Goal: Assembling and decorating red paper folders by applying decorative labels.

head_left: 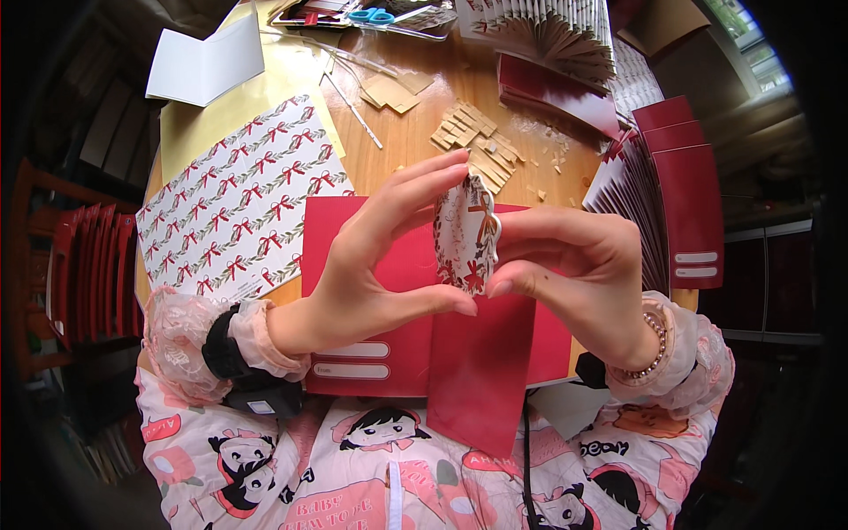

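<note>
Between my two hands, above the red card, a small scalloped paper cutout (465,234) is held up, seen nearly edge-on and slightly bowed. It is white with a wreath print and red bows. My left hand (375,243) spans it from top to bottom, fingertips at its upper end and thumb at its lower end. With thumb and bent fingers, my right hand (579,265) grips its right edge. Beneath lies the red folded card (371,309), with two white label strips at its lower left. One red flap (481,389) slants over the table edge toward my lap.
Left lies a bow-patterned sheet (243,208) on yellow paper (221,106), near a folded white card (208,66). Small tan pieces (481,141) are scattered beyond my hands. Fanned card stacks (539,35) and red cards (685,194) line the right side. Blue-handled scissors (371,16) rest at the back.
</note>
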Motion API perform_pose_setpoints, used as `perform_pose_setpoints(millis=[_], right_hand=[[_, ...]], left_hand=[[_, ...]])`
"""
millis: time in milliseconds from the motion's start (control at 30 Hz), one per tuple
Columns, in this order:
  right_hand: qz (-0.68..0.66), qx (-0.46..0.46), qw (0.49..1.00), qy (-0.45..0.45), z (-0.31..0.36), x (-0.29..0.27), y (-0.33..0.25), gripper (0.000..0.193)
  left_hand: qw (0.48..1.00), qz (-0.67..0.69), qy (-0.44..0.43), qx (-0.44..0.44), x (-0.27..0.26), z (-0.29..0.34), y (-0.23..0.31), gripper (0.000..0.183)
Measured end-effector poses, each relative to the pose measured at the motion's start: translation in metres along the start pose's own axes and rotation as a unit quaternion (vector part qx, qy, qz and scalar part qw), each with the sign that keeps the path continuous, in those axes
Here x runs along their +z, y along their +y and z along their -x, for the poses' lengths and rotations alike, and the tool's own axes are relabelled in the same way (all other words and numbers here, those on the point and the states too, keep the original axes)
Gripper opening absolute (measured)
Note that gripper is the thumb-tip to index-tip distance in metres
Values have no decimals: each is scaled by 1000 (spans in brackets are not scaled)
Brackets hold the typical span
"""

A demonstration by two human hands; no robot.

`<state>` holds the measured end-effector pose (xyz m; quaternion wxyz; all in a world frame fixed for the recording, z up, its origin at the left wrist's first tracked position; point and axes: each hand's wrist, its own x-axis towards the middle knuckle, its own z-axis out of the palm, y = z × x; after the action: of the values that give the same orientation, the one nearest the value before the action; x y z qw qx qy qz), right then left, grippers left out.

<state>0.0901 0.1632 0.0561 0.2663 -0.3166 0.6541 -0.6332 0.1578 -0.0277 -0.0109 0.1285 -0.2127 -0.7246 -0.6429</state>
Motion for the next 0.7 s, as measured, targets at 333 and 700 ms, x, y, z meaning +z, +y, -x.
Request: perform_pose_setpoints(millis=[333, 700], right_hand=[[18, 0, 1000, 8, -3, 0, 0, 25], [37, 69, 995, 58, -14, -9, -8, 21]], left_hand=[[997, 78, -4, -24, 2, 2, -1, 90], [993, 104, 43, -41, 0, 1, -5, 78]])
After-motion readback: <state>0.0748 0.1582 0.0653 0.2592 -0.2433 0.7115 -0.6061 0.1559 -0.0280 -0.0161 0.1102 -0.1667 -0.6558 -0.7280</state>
